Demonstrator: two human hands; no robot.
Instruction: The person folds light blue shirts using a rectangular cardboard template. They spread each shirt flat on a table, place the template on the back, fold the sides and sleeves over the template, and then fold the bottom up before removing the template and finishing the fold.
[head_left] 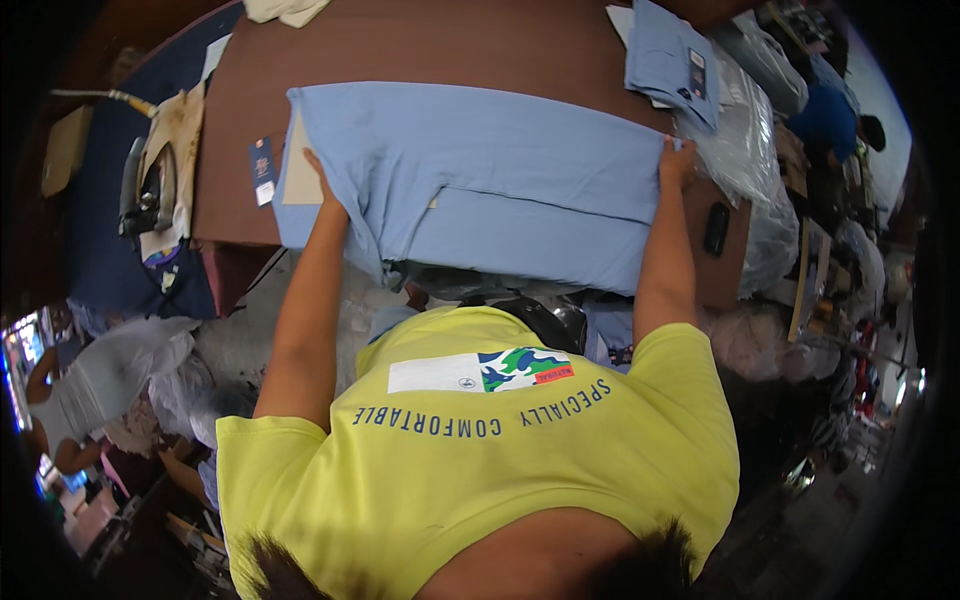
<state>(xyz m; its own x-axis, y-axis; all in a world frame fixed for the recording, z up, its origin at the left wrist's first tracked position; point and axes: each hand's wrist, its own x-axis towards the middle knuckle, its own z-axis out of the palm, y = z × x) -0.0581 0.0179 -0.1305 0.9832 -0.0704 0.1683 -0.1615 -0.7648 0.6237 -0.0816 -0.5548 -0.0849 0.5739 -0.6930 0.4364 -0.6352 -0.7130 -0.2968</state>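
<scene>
A long, folded light-blue garment (pixel 500 170) lies across the brown table, its near edge hanging over the front. Near its left end is my left hand (pixel 325 185), closed on the cloth beside a flat beige card (pixel 302 170); the cloth hides part of its fingers. At the far right end my right hand (pixel 677 162) pinches the garment's corner. The cloth stretches between both hands, with a dark seam line along its right half and loose folds near my left wrist. A dark-blue hang tag (pixel 262 172) lies just left of the garment.
An iron (pixel 150 195) rests on a scorched cloth at the left. Folded light-blue garments (pixel 672 65) with a dark label sit at the back right, beside clear plastic bags (pixel 740 120). A black oblong object (pixel 716 228) lies at the brown table's (pixel 400 45) right edge. Another person (pixel 828 120) is at the far right.
</scene>
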